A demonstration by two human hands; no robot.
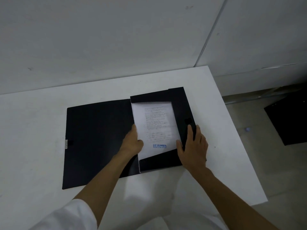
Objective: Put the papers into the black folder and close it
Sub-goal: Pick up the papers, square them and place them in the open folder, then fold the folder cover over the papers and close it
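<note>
The black folder (98, 140) lies open on the white table (41, 113), its cover flat to the left with a metal clasp (66, 144) at the left edge. The papers (155, 128), stamped REJECTED in blue, sit in the right half under the top, right and bottom flaps. My left hand (132, 141) grips the papers' left edge. My right hand (193, 144) holds the right flap (181, 112), fingers laid along it and thumb near the bottom flap.
The table stands against a pale wall, and its right edge runs diagonally close to the folder. On the floor to the right lies a dark flat object (287, 120). White clothing shows below the table's front edge.
</note>
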